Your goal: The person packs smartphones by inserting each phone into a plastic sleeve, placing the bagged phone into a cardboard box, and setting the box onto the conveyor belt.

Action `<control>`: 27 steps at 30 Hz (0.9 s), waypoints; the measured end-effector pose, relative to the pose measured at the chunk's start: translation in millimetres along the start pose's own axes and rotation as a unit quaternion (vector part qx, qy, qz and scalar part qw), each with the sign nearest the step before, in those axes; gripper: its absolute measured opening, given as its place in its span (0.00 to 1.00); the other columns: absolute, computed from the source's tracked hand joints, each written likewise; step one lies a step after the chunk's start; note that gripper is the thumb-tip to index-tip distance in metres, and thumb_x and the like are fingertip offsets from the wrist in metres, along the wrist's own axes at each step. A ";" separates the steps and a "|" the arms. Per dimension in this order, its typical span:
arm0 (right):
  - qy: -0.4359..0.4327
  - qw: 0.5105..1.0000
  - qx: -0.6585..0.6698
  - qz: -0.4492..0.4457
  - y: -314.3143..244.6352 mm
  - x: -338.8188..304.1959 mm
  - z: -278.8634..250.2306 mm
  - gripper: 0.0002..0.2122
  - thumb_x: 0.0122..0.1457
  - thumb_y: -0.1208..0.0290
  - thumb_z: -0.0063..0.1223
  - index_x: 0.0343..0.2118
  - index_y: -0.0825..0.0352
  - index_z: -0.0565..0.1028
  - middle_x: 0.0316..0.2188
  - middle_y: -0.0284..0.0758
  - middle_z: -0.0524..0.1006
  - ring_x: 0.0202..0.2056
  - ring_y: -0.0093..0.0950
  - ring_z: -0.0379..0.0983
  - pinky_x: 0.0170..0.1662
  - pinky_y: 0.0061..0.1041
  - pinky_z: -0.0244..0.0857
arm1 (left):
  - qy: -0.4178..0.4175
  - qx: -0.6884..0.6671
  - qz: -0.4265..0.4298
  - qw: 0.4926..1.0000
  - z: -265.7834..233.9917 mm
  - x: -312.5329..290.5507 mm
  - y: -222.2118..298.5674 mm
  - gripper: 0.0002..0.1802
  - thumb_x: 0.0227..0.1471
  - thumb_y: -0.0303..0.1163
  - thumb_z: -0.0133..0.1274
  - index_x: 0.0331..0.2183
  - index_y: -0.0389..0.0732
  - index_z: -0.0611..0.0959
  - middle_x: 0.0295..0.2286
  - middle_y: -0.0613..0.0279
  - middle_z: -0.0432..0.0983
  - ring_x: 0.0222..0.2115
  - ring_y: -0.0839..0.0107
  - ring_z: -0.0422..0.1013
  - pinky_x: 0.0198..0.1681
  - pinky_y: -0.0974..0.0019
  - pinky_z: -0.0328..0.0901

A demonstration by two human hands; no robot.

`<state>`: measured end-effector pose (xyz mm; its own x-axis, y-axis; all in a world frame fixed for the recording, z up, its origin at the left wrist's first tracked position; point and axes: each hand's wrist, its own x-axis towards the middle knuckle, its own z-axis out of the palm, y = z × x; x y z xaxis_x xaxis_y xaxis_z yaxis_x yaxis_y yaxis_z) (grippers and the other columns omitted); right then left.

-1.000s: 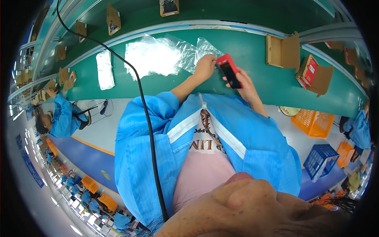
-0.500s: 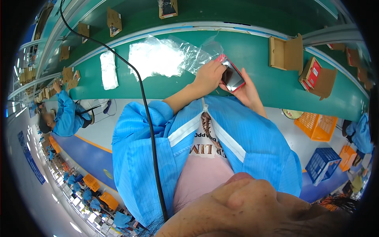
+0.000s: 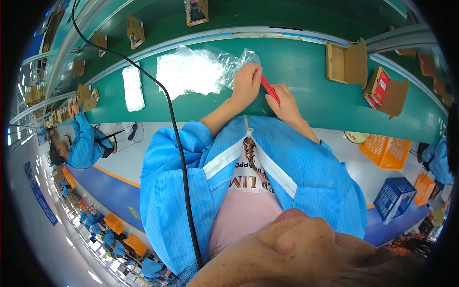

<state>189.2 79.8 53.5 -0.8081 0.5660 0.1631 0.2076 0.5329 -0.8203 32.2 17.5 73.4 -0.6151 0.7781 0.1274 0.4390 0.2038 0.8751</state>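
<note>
Upright between my hands is a red phone (image 3: 269,88), seen nearly edge-on, its screen turned out of sight. My right hand (image 3: 286,104) grips its near end, fingers wrapped along the side. At the phone's far end, my left hand (image 3: 247,85) is closed, its knuckles up. A clear plastic bag (image 3: 248,56) sticks out beyond those fingers and appears held in them. Whether the left fingers also touch the phone is hidden. To the left of that hand lies a pile of clear plastic bags (image 3: 189,71), glaring white, on the green bench (image 3: 315,67).
An open cardboard box (image 3: 337,62) stands to the right; beside it another box (image 3: 381,91) holds something red. A white bundle (image 3: 133,88) lies left. A black cable (image 3: 165,88) hangs across the view. More boxes sit on the shelf beyond. A co-worker (image 3: 81,143) sits far left.
The phone has turned from screen-up to edge-on. My left hand has shifted left, with the clear bag now bunched at its fingers. My right hand has moved left and closed over the phone's side.
</note>
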 end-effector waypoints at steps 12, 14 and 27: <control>0.121 0.748 0.513 0.403 -34.3 6.6 -15.9 0.30 0.63 0.49 0.34 0.56 0.74 0.54 0.40 0.42 0.70 0.46 0.33 0.69 0.41 0.34 0.73 | -0.038 0.092 0.248 0.964 -7.7 -1.9 47.3 0.06 0.41 0.24 0.50 0.28 0.36 0.75 0.25 0.55 0.69 0.28 0.56 0.67 0.30 0.58 0.64; 0.072 0.656 0.627 0.413 -36.3 12.6 -23.6 0.29 0.63 0.48 0.35 0.54 0.73 0.57 0.41 0.41 0.71 0.46 0.31 0.69 0.41 0.32 0.72 | -0.110 0.097 0.304 0.941 0.0 -3.5 53.7 0.06 0.41 0.25 0.51 0.27 0.37 0.75 0.25 0.56 0.69 0.28 0.57 0.67 0.31 0.59 0.64; 0.001 0.841 0.453 0.295 -32.5 22.8 -38.0 0.35 0.51 0.82 0.53 0.62 0.67 0.49 0.49 0.40 0.67 0.44 0.26 0.68 0.46 0.23 0.64 | -0.210 -0.411 -0.393 0.796 -7.7 9.7 1.8 0.22 0.52 0.46 0.54 0.43 0.41 0.73 0.37 0.64 0.72 0.38 0.72 0.67 0.41 0.63 0.63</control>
<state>184.9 99.4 104.7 -0.7110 0.5650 -0.4186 0.0656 -0.5394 -0.8395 22.0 20.9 79.8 -0.1403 0.7672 -0.6259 -0.6550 0.4022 0.6397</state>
